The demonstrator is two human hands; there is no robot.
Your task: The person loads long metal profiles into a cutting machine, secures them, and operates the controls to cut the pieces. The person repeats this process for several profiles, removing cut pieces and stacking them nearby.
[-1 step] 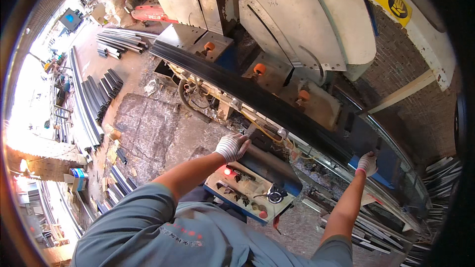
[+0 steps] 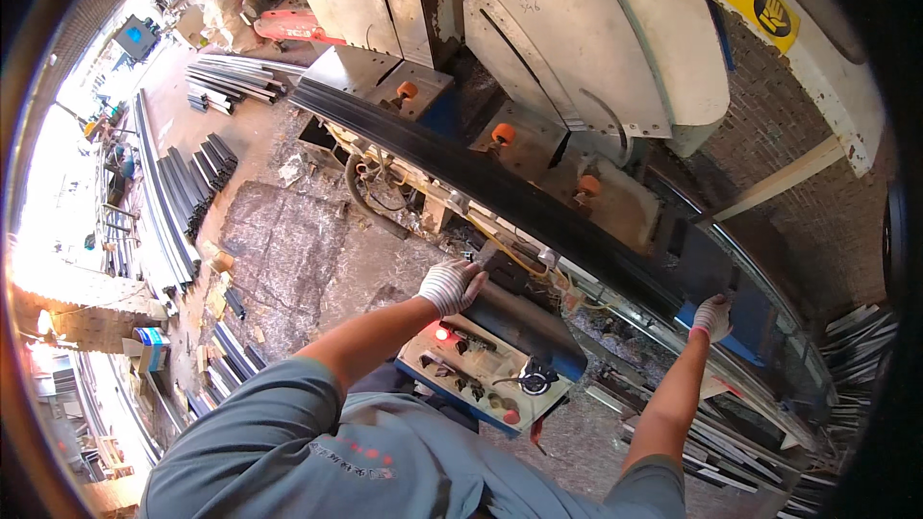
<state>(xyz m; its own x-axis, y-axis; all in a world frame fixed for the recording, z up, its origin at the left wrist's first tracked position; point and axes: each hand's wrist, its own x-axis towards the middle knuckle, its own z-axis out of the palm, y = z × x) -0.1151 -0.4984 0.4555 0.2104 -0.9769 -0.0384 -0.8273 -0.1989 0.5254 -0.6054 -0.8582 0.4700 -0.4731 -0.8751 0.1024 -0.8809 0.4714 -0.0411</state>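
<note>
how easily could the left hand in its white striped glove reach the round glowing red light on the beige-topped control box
Probably yes: the left hand is close to the red light on the control box, and nothing visible blocks the way, though one view leaves depth unsure.

"What's different now?"
"Very little: the view seems to have slipped by a hair. The pale machine guard (image 2: 558,43), up at one o'clock, sits slightly further toward nine."
"Anything else?"
"The same faint drift in the middle orange knob (image 2: 503,134), also at one o'clock, and the lower orange knob (image 2: 589,185), between two and three."
"Did they themselves move?"
"I can't tell; the shift is too small."
</note>
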